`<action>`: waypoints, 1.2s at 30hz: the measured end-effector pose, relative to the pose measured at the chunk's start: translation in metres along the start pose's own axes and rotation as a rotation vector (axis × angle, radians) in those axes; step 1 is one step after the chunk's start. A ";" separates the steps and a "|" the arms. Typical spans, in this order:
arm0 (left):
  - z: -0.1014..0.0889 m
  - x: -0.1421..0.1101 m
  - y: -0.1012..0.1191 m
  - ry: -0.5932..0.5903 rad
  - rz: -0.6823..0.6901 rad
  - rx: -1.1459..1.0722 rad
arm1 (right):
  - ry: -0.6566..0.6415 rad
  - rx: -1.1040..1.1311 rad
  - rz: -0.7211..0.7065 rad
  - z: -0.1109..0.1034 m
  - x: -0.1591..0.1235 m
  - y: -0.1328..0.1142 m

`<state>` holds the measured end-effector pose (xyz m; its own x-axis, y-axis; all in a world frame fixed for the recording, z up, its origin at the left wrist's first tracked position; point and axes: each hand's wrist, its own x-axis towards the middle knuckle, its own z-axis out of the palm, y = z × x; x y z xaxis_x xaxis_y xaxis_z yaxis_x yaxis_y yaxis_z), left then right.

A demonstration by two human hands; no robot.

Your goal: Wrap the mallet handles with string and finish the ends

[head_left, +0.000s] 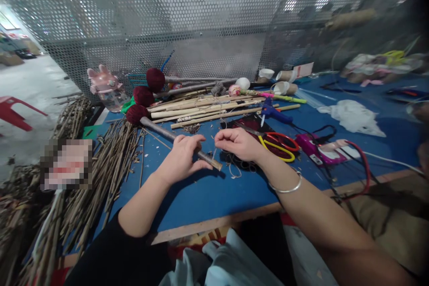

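Rumpled lt-blue cloth (pixel 223 261), hands (pixel 182 158) (pixel 239 144) at gray rod (pixel 161 130), rnd maroon head (pixel 136 115)

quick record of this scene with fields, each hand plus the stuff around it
left hand: the hand is around a grey stick, near its bare end
right hand: the hand has its fingertips pinched beside that end, apparently on a thin thread
stick head: maroon ball, at the far end
right wrist: silver bangle
by right hand: scissors with red and yellow handles; blue glue gun beyond
table's left side: dried stalks
surface: blue tabletop
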<state>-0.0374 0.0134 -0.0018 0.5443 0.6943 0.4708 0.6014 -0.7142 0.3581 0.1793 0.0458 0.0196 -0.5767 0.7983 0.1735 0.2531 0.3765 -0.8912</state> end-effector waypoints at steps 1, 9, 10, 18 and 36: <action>0.000 0.000 0.000 0.001 -0.002 -0.002 | 0.044 -0.069 -0.026 0.003 0.001 -0.001; -0.004 -0.001 -0.007 0.087 -0.018 0.040 | 0.095 -0.269 -0.007 0.015 -0.006 0.001; -0.005 -0.001 -0.009 0.091 -0.025 0.047 | 0.114 -0.243 0.034 0.017 -0.009 0.004; -0.002 0.007 -0.015 0.023 0.074 0.075 | 0.335 -0.365 0.125 0.069 -0.050 0.003; 0.004 0.010 -0.012 0.035 0.109 0.043 | 0.424 -0.425 0.139 0.025 -0.018 -0.011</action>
<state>-0.0369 0.0296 -0.0048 0.5878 0.6085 0.5330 0.5643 -0.7806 0.2688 0.1677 0.0157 0.0162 -0.1785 0.9380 0.2971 0.6418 0.3398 -0.6875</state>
